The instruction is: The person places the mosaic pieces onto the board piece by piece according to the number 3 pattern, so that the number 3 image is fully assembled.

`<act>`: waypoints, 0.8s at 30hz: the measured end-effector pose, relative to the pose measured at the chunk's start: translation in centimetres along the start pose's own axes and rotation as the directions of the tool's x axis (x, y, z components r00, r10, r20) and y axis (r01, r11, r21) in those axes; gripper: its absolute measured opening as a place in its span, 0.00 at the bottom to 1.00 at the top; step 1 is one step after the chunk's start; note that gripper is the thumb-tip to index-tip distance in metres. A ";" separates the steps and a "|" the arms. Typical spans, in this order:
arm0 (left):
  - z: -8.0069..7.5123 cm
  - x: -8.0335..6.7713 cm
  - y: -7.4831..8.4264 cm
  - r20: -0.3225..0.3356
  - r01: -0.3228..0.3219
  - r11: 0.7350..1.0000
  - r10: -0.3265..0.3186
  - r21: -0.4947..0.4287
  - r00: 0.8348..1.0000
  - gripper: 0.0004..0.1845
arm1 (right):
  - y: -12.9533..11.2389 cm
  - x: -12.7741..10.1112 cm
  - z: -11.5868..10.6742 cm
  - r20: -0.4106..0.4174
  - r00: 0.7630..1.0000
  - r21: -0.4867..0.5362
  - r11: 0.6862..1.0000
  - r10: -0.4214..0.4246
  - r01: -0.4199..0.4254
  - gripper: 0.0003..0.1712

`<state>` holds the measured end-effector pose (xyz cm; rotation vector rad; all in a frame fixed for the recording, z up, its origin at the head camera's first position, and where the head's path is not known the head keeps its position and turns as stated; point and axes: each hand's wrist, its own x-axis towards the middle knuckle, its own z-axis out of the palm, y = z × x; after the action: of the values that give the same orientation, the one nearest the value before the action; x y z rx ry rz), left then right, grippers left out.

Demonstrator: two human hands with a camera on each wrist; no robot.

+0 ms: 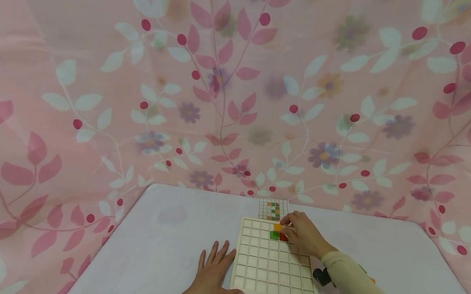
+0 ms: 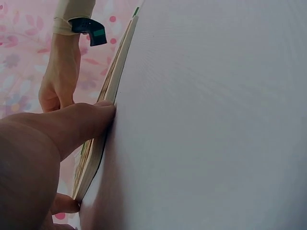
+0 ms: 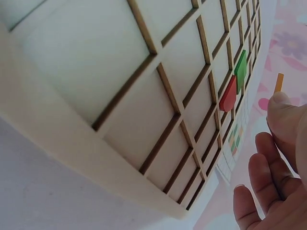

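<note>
Orange tile (image 1: 277,227) is pinched at the fingertips of the right hand (image 1: 304,236), held over the far rows of the wooden grid board (image 1: 275,279). In the right wrist view the tile (image 3: 279,82) sits edge-on at the tip of a finger (image 3: 280,115), clear of the board surface. Just below the grip, a green tile (image 1: 274,235) and a red tile (image 1: 283,237) sit in adjacent cells, touching side by side. Beyond the grip, past the board's far edge, lies a small pattern card (image 1: 273,209). Left hand (image 1: 211,279) lies flat on the white table (image 1: 161,242), fingers straight and spread, holding nothing; thumb (image 2: 72,127) presses against the board's near-left edge (image 2: 103,139). Pink floral cloth (image 1: 99,85) behind the table.
</note>
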<state>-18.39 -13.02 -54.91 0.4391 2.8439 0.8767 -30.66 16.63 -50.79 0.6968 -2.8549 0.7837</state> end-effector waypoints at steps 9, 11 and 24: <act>-0.1 -0.1 0.1 -0.010 -0.016 1.000 0.016 0.014 1.000 0.58 | -0.7 0.4 0.1 -0.003 0.997 -0.036 0.996 -0.078 0.078 0.07; -0.1 -0.1 0.1 -0.011 -0.020 1.000 0.020 0.013 1.000 0.58 | -0.8 0.5 0.2 -0.005 0.996 -0.043 0.995 -0.090 0.090 0.06; -0.2 -0.1 0.0 -0.009 -0.030 1.000 0.030 0.009 1.000 0.58 | -1.3 0.8 1.0 0.025 0.992 -0.015 0.992 -0.121 0.122 0.05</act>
<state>-18.36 -13.18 -54.79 0.4810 2.8582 0.8740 -30.77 14.82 -50.84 0.8744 -2.8049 0.7375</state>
